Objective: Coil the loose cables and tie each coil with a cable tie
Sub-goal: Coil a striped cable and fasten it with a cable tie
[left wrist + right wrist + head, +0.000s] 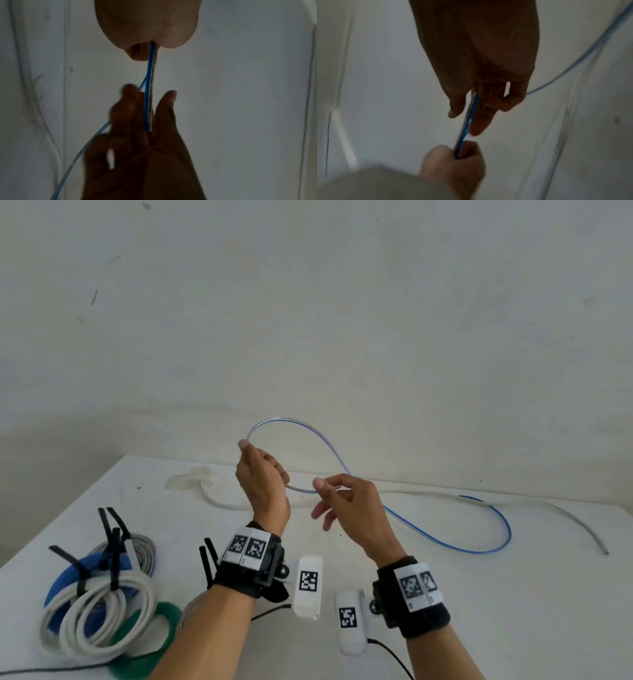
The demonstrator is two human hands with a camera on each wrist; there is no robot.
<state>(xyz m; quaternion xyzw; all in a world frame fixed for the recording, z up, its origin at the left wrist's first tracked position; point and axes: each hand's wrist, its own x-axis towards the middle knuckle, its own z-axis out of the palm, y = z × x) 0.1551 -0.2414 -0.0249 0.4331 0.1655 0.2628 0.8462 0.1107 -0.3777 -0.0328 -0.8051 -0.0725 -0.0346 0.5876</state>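
Observation:
A thin clear cable with a blue stripe (284, 421) arches in one loop above the white table (445, 594). My left hand (260, 467) grips the loop where its strands meet, thumb pointing up. My right hand (323, 487) pinches the same cable between thumb and forefinger just to the right, its other fingers spread. The rest of the cable trails right along the table in a wide bend (506, 525). In the left wrist view the two strands (148, 81) run from my left hand (150, 27) to my right hand (145, 135). The right wrist view shows the cable (469, 121) between both hands.
Tied coils lie at the near left: white (102, 611), blue (65, 580), green (150, 648) and grey (144, 546), bound with black ties (113, 546). Loose black ties (207, 563) lie by my left wrist. A white cable (222, 501) and a grey cable (575, 529) lie farther back.

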